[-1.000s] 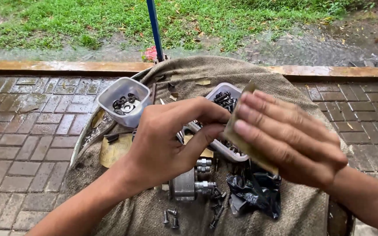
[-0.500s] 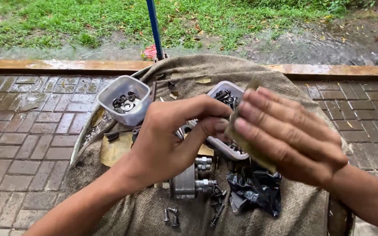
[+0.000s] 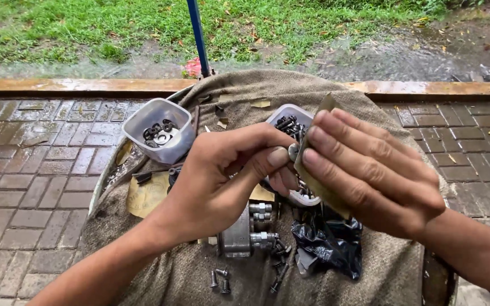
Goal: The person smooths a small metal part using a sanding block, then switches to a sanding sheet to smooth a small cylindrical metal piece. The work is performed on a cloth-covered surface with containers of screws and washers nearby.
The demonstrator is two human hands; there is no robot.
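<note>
A small metal part (image 3: 294,152) is being pinched between thumb and fingertips of the left hand (image 3: 228,175), while a folded piece of sandpaper (image 3: 316,170) is being pressed against it by the flat, closed fingers of the right hand (image 3: 370,170). Both are being held above a clear tub of bolts (image 3: 290,122) on a burlap cloth (image 3: 370,266). The part is being gripped thinly; under rubbing pressure it could be flicked loose among the scattered screws (image 3: 219,279).
</note>
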